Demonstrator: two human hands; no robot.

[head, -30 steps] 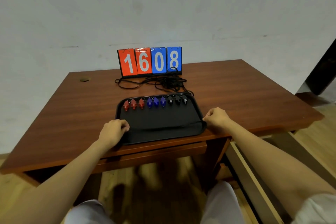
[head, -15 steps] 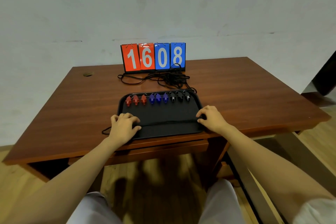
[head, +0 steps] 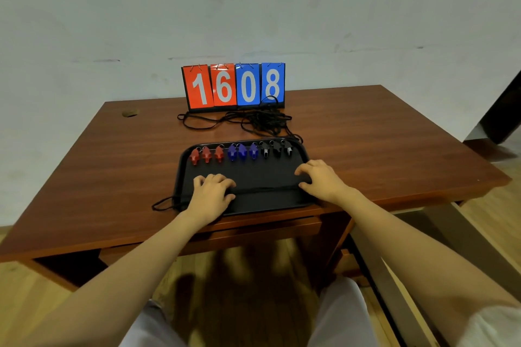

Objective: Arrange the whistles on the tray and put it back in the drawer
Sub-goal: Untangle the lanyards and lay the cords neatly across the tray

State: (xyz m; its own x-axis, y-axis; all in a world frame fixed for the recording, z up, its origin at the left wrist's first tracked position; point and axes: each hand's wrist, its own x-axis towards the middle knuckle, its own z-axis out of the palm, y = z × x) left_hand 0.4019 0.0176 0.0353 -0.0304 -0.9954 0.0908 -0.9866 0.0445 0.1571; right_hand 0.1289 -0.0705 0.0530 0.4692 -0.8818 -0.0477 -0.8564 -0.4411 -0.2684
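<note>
We look down from head height at a brown wooden counter (head: pixel 380 132) set against a pale wall. At the back stands a flip scoreboard (head: pixel 234 86) reading 1608, two red cards then two blue. A tangle of black cords (head: pixel 262 118) lies just in front of it.

Near the front edge sits a shallow black tray (head: pixel 265 175), which holds all the whistles. Off its left rim a loop of thin black string (head: pixel 163 204) spills onto the wood. The left hand (head: pixel 212 191) rests on the tray's near left part with knuckles bent and fingertips down. We cannot tell whether it pinches the string or only presses on it.

Along the tray's far edge, from left to right, stand three red whistles (head: pixel 206 154), three blue whistles (head: pixel 242 151) and three black whistles (head: pixel 276 148) in one neat row. The right hand (head: pixel 320 177) lies on the tray's right side, its fingers spread and their tips touching the surface, holding nothing that we can see.

The arranging looks done, and the tray is not yet in the drawer. We judge the tray stiff and light. The small plastic whistles are loose and would likely slide if it tips. It is best held by both side rims and kept level. The trailing string could snag on the way in.
</note>
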